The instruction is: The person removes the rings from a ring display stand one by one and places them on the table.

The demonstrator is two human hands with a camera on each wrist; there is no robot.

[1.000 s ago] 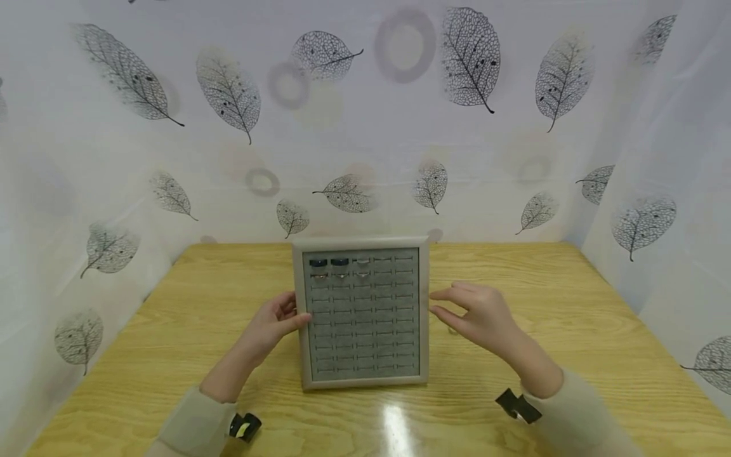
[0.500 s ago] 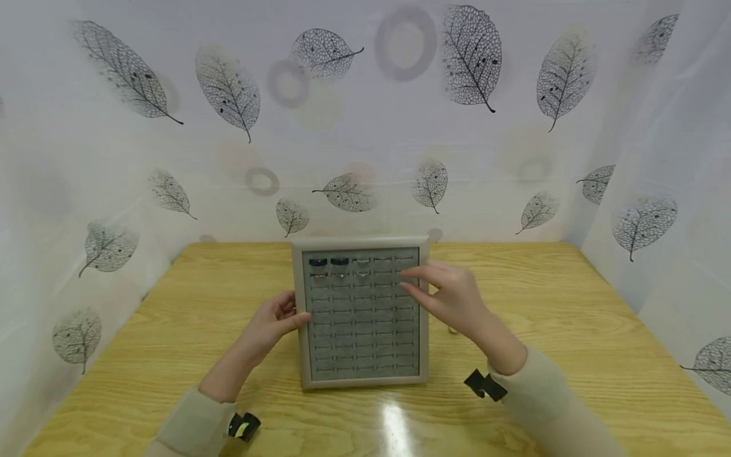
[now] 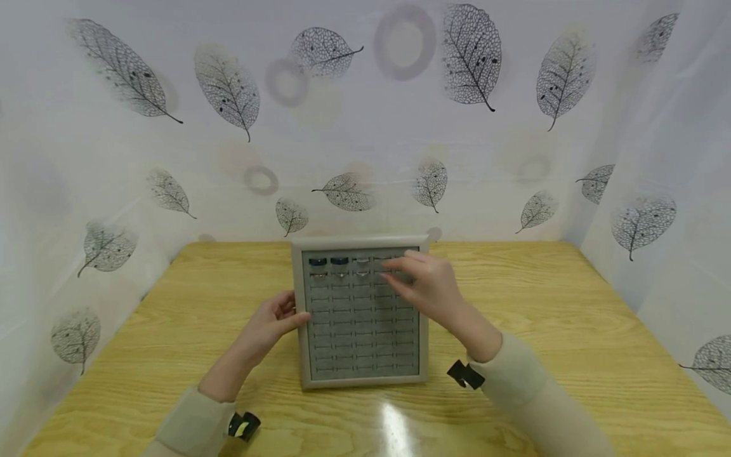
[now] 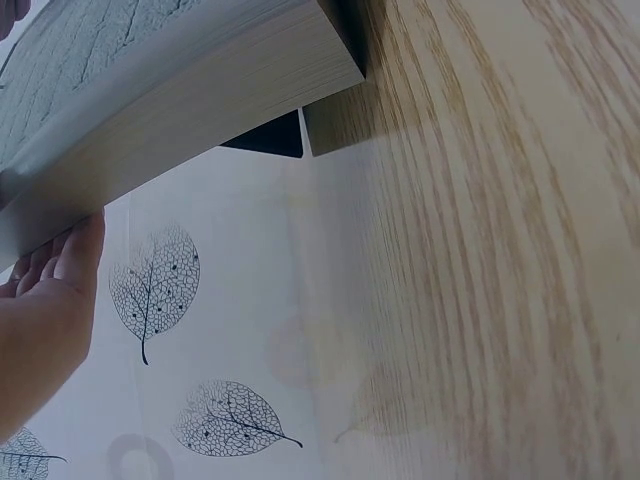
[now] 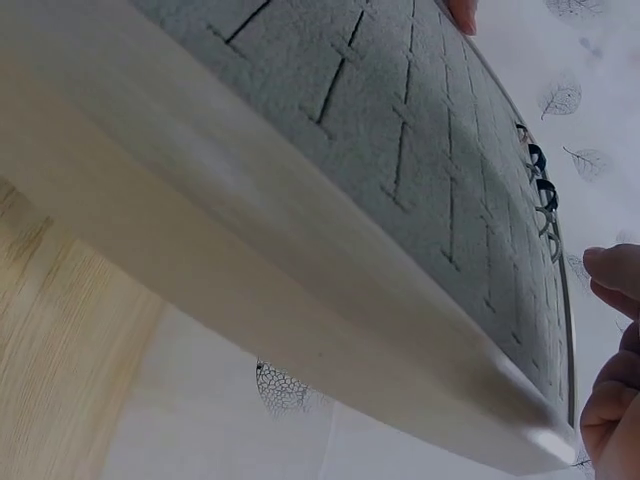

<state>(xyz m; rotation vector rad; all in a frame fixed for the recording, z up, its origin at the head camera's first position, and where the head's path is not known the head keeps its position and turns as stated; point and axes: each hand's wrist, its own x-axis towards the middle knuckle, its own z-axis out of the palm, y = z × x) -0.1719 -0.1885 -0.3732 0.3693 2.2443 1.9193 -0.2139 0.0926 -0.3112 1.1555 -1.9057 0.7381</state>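
My left hand grips the left edge of a grey ring display board, thumb on the front of its pale frame. The board stands upright on the table, lined with slotted felt. Blue rings sit at its upper left with several silver rings beside and below them. My right hand hovers before the upper right of the board, thumb and forefinger slightly apart just right of the silver rings. Nothing shows between those fingertips. In the right wrist view, the fingers are near the row of rings.
A wooden table carries the board. Behind it and at both sides hangs a white curtain printed with leaves. A dark stand piece shows behind the board in the left wrist view.
My right hand has moved left and slightly up, from beside the board's right edge to in front of its upper slots. My left hand keeps its grip; the board has stayed in place.
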